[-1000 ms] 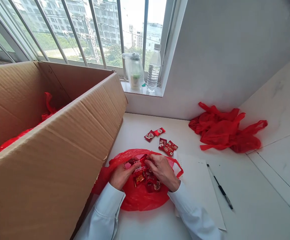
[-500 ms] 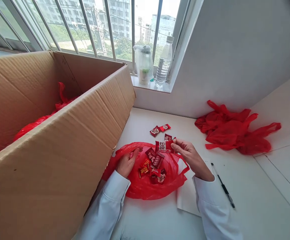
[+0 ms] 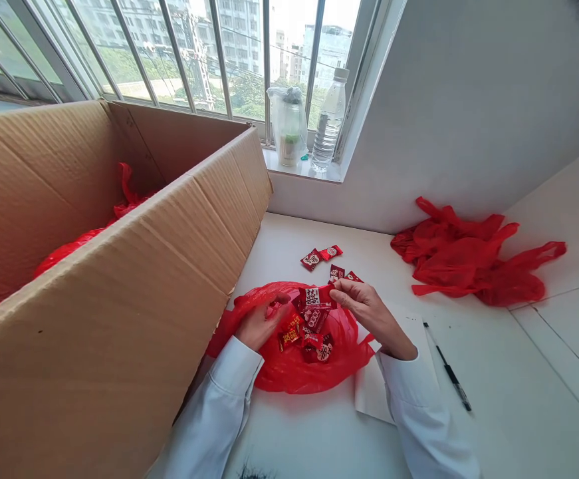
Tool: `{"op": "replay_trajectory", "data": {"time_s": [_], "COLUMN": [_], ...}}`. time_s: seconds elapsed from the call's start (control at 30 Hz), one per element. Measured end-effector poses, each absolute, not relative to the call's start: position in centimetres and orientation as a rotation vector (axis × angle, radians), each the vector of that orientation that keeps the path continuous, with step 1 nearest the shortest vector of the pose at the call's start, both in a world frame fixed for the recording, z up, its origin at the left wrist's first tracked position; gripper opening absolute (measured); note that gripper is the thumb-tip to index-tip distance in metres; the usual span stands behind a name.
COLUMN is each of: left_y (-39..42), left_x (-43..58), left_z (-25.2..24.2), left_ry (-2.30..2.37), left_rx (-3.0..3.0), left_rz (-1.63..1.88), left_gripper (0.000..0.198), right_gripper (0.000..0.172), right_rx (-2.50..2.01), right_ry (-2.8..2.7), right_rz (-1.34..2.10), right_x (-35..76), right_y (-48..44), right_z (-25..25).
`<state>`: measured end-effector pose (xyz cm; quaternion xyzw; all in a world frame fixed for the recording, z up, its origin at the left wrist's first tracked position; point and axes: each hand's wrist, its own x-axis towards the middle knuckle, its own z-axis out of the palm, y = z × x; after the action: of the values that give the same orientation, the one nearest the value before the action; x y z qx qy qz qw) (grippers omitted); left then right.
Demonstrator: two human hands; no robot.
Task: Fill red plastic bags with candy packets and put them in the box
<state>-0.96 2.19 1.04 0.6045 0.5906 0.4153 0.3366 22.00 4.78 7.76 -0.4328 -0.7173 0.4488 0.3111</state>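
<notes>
Hovering over the open red bag [image 3: 289, 380], a raised packet [image 3: 313, 297] is being held.
Left of the bag's middle, the left hand [image 3: 260, 322] is being held loosely curved, its grip indiscernible; just shifted leftward above the bag's loose packets [image 3: 289, 334], the raised packet is being pinched by the right hand [image 3: 366, 307], so handling is apparently being centred there.

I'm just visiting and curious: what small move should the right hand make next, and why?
Perhaps lower the held packet and let go: the right hand pinches it over the open red bag, where other small packets lie.
</notes>
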Motion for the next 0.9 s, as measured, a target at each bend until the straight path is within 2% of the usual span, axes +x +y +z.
{"op": "replay_trajectory", "data": {"time_s": [0.13,0.4,0.9], "left_y": [1.9,2.1,2.1], "left_x": [-1.1,-1.6,-1.6], "left_z": [1.7,1.4,0.7], "left_ry": [1.459,1.422,1.426], "left_rx": [1.676,1.737,1.774], "left_rz": [0.872,0.637,0.712], "left_gripper": [0.017,0.027,0.022], "right_gripper": [0.028,0.024,0.024], "right_rx": [-1.231,-1.385,-1.37], "right_ry": [-2.005,-2.065,-2.121], "right_rz": [1.045,0.862,0.821], "right_x": [21.9,21.9,22.4], "right_y": [4.9,5.2,5.8], "right_z": [7.6,6.8,6.2]}}
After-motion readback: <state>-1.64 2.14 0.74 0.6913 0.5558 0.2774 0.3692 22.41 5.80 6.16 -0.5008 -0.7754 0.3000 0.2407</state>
